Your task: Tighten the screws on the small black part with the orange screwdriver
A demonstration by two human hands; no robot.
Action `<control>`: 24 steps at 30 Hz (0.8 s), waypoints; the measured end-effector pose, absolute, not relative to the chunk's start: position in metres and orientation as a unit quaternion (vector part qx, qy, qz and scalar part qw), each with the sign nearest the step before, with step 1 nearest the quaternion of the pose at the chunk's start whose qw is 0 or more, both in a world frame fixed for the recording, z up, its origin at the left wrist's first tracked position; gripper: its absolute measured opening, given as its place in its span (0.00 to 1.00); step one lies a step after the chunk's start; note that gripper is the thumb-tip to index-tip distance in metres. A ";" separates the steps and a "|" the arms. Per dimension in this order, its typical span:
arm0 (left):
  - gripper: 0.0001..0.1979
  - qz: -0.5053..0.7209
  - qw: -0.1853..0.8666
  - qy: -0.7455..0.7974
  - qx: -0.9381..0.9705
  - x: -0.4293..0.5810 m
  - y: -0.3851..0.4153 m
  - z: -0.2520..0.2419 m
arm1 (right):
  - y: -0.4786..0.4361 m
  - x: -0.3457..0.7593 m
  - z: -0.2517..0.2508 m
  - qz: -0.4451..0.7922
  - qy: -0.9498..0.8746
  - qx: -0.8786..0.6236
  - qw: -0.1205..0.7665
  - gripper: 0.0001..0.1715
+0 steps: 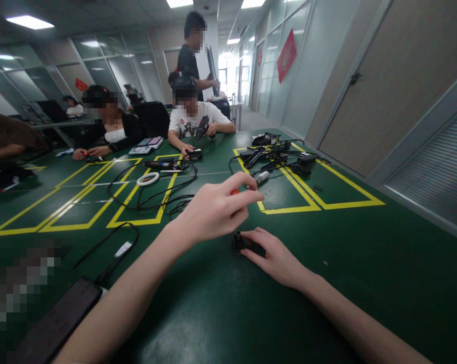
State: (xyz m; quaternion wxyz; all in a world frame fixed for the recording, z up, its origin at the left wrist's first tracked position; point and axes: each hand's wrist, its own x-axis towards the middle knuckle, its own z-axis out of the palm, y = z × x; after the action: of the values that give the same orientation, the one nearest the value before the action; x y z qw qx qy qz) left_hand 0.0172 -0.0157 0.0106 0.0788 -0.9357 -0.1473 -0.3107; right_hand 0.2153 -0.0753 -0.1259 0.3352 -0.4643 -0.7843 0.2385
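Observation:
My left hand (223, 205) is raised over the middle of the green table, its fingers curled around a small object with an orange part (234, 192). Most of that object is hidden by the fingers, so I cannot tell its kind. Below and slightly right, my right hand (272, 253) grips a small black part (237, 241) at the tabletop between thumb and fingers. A short upright stub sticks up from the black part. Just beyond my left fingertips appears a silver cylinder (262, 177); whether it touches them is unclear.
Black cables and devices (266, 154) lie piled at the far right. A white ring (147, 179) and looped cable (137, 205) lie left of centre. A dark adapter (61, 318) is near my left forearm. Across the table a person (198, 119) holds a power drill (202, 127).

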 end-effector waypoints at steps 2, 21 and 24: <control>0.15 -0.323 0.089 -0.143 -0.931 0.017 -0.015 0.010 | -0.075 0.215 -0.126 0.240 -0.785 -0.464 0.334 0.16; 0.18 -0.311 0.060 -0.130 -0.940 0.015 -0.019 0.014 | -0.076 0.216 -0.122 0.248 -0.784 -0.457 0.339 0.13; 0.20 -0.307 0.040 -0.125 -0.943 0.015 -0.020 0.015 | -0.077 0.216 -0.122 0.251 -0.784 -0.458 0.337 0.13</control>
State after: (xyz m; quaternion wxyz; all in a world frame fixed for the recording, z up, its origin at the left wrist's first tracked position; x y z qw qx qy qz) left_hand 0.0147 -0.0198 0.0145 0.0401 -0.9427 -0.1252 -0.3066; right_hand 0.2158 -0.0766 -0.1218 0.3369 -0.4579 -0.7836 0.2506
